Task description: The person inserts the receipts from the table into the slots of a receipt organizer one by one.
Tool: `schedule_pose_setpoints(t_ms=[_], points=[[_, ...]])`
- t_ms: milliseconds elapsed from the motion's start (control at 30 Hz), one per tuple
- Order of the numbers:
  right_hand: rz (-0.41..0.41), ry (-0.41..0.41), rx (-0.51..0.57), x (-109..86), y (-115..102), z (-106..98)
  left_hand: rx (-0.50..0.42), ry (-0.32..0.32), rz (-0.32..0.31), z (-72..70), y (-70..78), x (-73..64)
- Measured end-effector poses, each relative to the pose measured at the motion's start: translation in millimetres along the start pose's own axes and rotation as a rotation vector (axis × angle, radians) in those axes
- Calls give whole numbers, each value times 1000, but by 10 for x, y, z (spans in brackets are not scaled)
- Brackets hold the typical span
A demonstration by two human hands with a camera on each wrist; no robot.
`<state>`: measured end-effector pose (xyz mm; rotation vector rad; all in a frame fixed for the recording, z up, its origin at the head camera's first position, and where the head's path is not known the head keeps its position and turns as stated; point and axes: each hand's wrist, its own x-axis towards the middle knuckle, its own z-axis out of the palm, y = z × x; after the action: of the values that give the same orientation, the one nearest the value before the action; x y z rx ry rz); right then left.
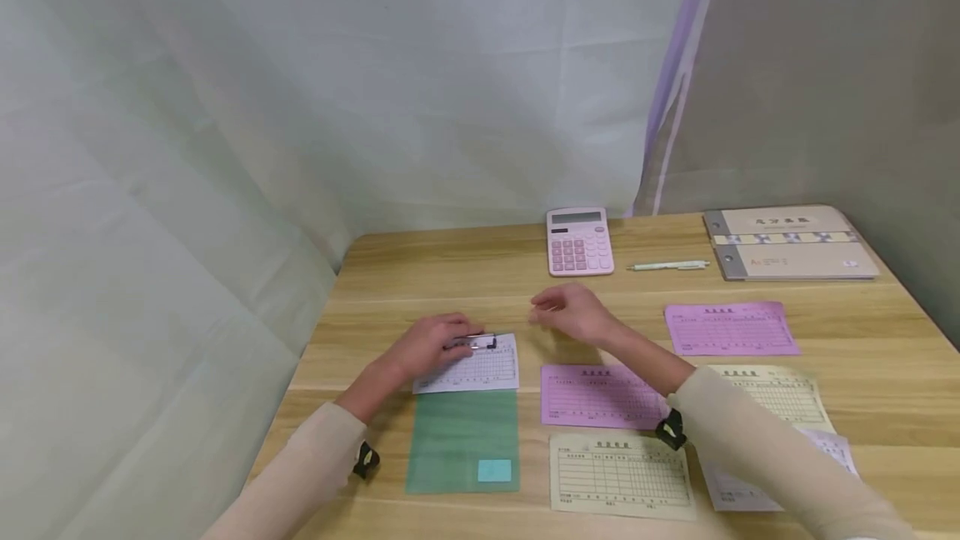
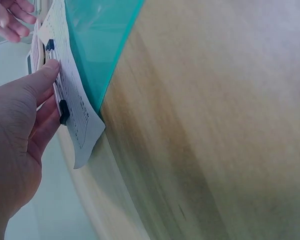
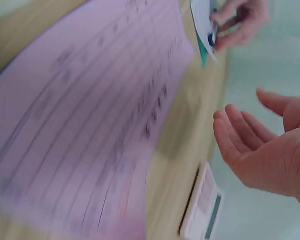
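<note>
While the left hand (image 1: 435, 346) pinches the metal clip (image 2: 64, 111) at the white slip's (image 1: 480, 371) far edge, atop the green clipboard (image 1: 450, 440), I've the right hand (image 1: 576, 312) hovering empty, fingers loose. Clamping, I'd judge; next calls for squaring the slip, then easing off.

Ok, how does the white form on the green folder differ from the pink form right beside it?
The white form lies on the green folder; the pink form lies directly on the table. The left hand pinches the clip at the white form's top edge, while no hand holds the pink form. Both carry printed grids.
</note>
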<state>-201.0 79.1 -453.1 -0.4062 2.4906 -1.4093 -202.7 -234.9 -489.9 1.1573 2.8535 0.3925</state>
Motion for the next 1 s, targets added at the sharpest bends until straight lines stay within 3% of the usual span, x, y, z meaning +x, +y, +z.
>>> schedule_pose_setpoints(t_ms=[233,500,667,1000], points=[[-114,-94,45,-289,235,-465,-12,2,4,-8,8,8],[-88,-121,-64,-708,516,-820,-17,2,11,-23,16,31],[-69,-103,-107,-944,643,-885,-18,-5,6,-30,15,15],[-162,-15,-210,-1165,742,-855,-21,-2,23,-9,-4,16]])
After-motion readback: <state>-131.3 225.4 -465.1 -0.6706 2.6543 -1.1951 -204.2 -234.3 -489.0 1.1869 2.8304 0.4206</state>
